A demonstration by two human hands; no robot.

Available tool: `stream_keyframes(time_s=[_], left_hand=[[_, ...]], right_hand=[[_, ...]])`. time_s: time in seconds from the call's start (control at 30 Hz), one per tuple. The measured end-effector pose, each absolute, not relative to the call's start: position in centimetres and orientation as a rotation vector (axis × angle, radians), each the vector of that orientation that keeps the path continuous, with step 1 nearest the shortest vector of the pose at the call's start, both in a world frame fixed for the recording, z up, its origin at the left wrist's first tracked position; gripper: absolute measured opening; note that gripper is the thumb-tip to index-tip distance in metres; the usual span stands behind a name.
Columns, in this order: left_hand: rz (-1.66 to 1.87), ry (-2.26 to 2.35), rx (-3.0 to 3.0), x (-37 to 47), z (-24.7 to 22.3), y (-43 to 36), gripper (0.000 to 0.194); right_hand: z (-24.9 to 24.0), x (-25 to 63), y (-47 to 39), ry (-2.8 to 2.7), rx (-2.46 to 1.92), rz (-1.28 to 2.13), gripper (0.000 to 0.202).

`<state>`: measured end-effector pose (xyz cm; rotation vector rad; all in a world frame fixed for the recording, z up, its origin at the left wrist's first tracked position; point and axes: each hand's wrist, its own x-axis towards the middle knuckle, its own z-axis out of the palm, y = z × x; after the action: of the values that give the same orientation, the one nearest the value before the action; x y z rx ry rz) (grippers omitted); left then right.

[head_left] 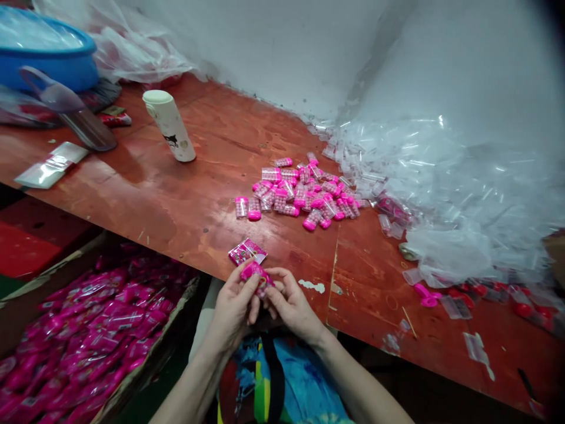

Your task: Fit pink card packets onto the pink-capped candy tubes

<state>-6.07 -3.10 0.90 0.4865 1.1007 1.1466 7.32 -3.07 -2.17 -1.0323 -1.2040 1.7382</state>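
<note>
Pink and glossy, the small piece (256,274) was at the near edge of the tabletop (212,206), where our left hand (233,303) and right hand (291,303) each had it in a nearly closed grip. Its long axis seemed to slant from far left to near right; which end was its front, we could not tell. Light, opposed pinches seemed best, one side steadied against the other, lest it crease. Beyond lay a flat packet (242,251), then pink-capped tubes (281,200)
</note>
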Motion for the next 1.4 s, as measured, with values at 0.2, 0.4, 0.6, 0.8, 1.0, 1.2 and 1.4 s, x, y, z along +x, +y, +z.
stream_keyframes(time_s=[0.2, 0.4, 0.6, 0.8, 1.0, 1.2, 1.4], left_hand=[[1.392, 1.661, 0.371, -16.9, -2.4, -6.4, 0.066], [1.312, 2.197, 0.663, -19.4, -3.3, -7.2, 0.048], [1.079, 1.753, 1.842, -10.6, -2.5, -3.2, 0.031], [0.622, 1.958, 2.196, -8.7, -4.1, -1.9, 0.035], [0.869, 1.863, 2.041, -9.3, -2.5, -1.6, 0.026], [1.222, 1.729, 1.998, -7.4, -1.9, -0.9, 0.022], [1.156, 1.445, 1.771, -3.6, -2.1, 0.0, 0.037]], right_hand=[[-1.9, 6.7, 2.1, -1.613, -1.338, 1.157, 0.023], [-2.9, 5.4, 6.7, -1.877, -1.527, 0.933, 0.013], [-3.5, 5.3, 6.6, -1.907, -1.518, 0.892, 0.017], [-3.5, 5.5, 6.1, -1.946, -1.453, 0.840, 0.019], [-3.5, 6.2, 5.6, -1.861, -1.407, 0.804, 0.017], [-3.3, 8.4, 4.4, -1.827, -1.500, 0.627, 0.015], [-3.0, 11.5, 2.9, -1.787, -1.573, 0.670, 0.015]])
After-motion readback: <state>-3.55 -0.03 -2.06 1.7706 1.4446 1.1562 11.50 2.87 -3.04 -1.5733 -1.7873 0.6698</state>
